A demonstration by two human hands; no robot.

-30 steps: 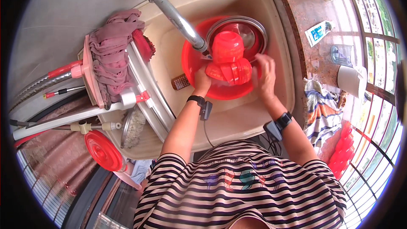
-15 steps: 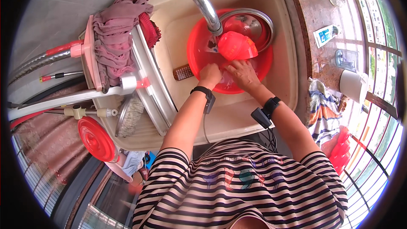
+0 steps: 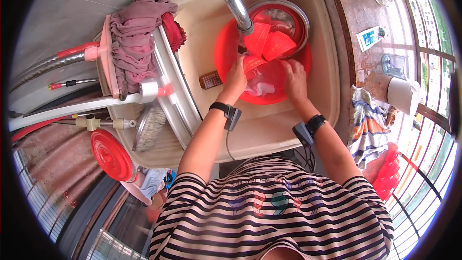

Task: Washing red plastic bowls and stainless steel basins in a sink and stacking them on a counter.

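A red plastic basin stands in the beige sink with water in it. Several red cup-like pieces with light print lie bunched in it, below the tap. My left hand is at the basin's left side, its fingers closed on the edge of one red cup-like piece. On the right, my right hand reaches over the basin with its fingers apart, close to the red pieces and holding nothing I can see. Between my hands a whitish, see-through item sits in the water.
A steel bowl overlaps the basin's far right. The chrome tap hangs over the basin. A brown brush lies left of it. Mops and a mauve cloth crowd the sink's left; a tube and a white container stand on the right counter.
My hands have moved apart, the left upward and the right to the right. The red pieces, bunched as one before, are now spread out, one at my left hand.
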